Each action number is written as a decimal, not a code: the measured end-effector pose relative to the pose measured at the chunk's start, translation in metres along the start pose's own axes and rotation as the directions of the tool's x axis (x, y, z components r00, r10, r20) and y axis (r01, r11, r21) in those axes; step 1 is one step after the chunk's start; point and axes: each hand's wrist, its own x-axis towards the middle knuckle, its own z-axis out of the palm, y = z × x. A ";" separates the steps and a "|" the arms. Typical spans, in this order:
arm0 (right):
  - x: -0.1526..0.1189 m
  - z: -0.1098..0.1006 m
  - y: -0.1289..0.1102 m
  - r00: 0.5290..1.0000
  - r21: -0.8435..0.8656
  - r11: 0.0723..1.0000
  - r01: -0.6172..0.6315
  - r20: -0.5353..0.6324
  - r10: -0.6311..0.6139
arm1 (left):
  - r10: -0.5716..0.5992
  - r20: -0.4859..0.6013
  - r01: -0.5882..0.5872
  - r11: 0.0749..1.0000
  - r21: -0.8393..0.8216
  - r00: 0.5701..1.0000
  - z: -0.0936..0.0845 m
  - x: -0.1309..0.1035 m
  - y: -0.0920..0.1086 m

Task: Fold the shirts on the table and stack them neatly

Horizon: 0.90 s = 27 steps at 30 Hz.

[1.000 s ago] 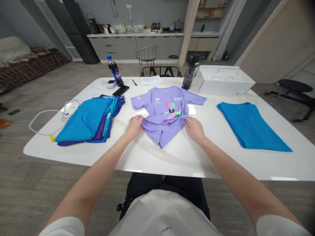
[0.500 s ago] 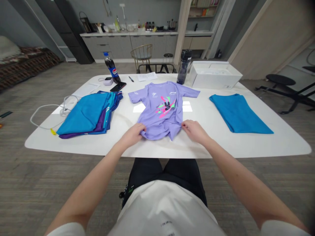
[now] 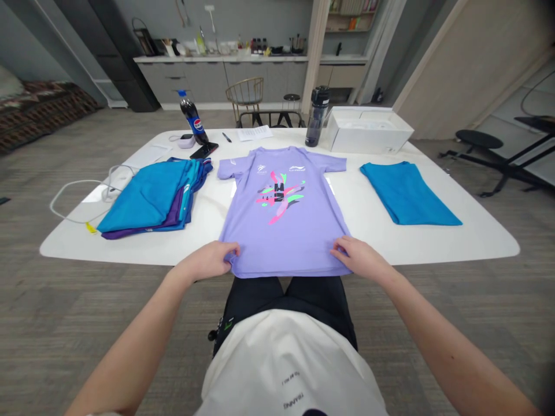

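Purple tee (image 3: pixel 286 231) is lying printed side up, pretty much flat in the middle of the white surface (image 3: pixel 377 245), with its bottom hem right at the near edge and both hands on it, left hand (image 3: pixel 212 259) pinching the left hem corner and right hand (image 3: pixel 359 257) curled with fingertips on the right one. Over toward the left edge there's a stack of folded clothes (image 3: pixel 145 196), bright blue on top, next to a white cable (image 3: pixel 71 184), and a folded blue garment (image 3: pixel 410 193) sits by itself nearer the right corner, with an open white box (image 3: pixel 368 132) by the far edge.
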 end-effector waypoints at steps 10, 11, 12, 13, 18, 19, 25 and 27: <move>0.041 -0.008 -0.001 0.997 0.083 0.996 0.030 -0.068 -0.024 | -0.048 -0.226 0.038 0.998 -0.050 0.973 -0.022 0.051 0.013; 0.057 -0.005 -0.002 0.987 0.073 0.993 0.092 -0.139 -0.081 | -0.004 -0.285 -0.003 1.000 -0.023 0.959 -0.021 0.072 0.014; 0.072 0.000 -0.001 0.976 0.046 0.990 0.132 -0.181 -0.122 | 0.003 -0.333 0.003 1.000 0.019 0.943 -0.018 0.091 0.014; 0.084 0.005 0.002 0.971 0.008 0.990 0.141 -0.197 -0.137 | -0.032 -0.369 0.056 0.997 0.055 0.929 -0.014 0.108 0.012; 0.089 0.036 0.026 0.961 -0.178 0.974 -0.138 -0.262 0.089 | -0.233 -0.406 0.309 0.942 0.133 0.884 0.015 0.124 0.000; 0.085 0.039 0.030 0.951 -0.185 0.967 -0.177 -0.287 0.119 | -0.235 -0.421 0.316 0.939 0.134 0.876 0.018 0.121 -0.001; 0.129 0.015 0.033 0.946 -0.106 0.990 -0.088 -0.321 0.050 | -0.155 -0.498 0.239 0.965 0.110 0.853 -0.013 0.159 -0.009; 0.172 0.001 0.038 0.940 -0.055 0.998 -0.019 -0.341 0.000 | -0.160 -0.530 0.233 0.970 0.073 0.833 -0.036 0.196 -0.024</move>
